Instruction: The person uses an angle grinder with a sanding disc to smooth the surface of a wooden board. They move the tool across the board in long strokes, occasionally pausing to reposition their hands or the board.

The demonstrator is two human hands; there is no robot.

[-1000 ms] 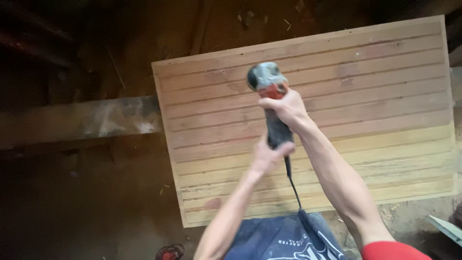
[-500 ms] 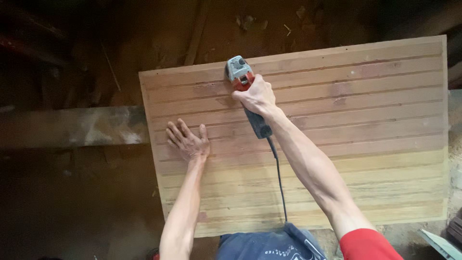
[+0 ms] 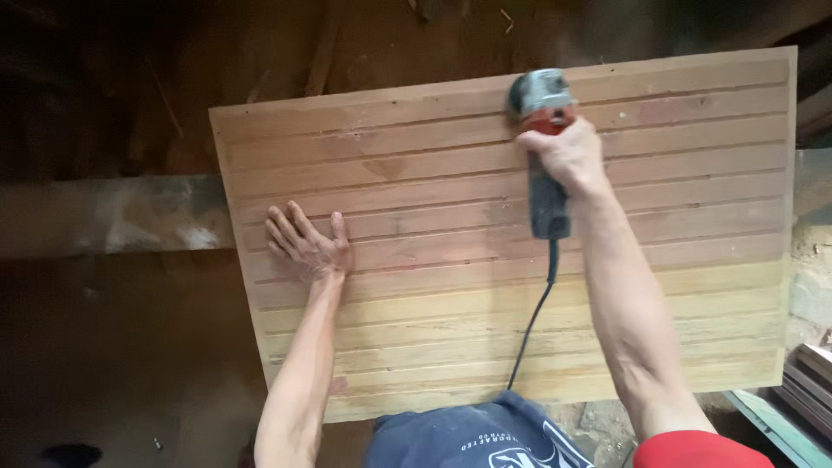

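The grinder (image 3: 542, 139), gripped by the right hand (image 3: 568, 156), has been shifted toward 1 o'clock on the grooved wooden panel (image 3: 693, 225). The left hand (image 3: 308, 247) stays spread flat at 9 o'clock.

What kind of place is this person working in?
Probably a rough woodworking shop. A slatted wooden panel lies flat, the right hand grips a corded angle grinder on it, the left hand presses it down, and a dusty timber beam runs beneath.

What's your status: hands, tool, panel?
Right hand grips grinder at panel's far edge. Left hand flat on slatted panel. Cord trails across boards.
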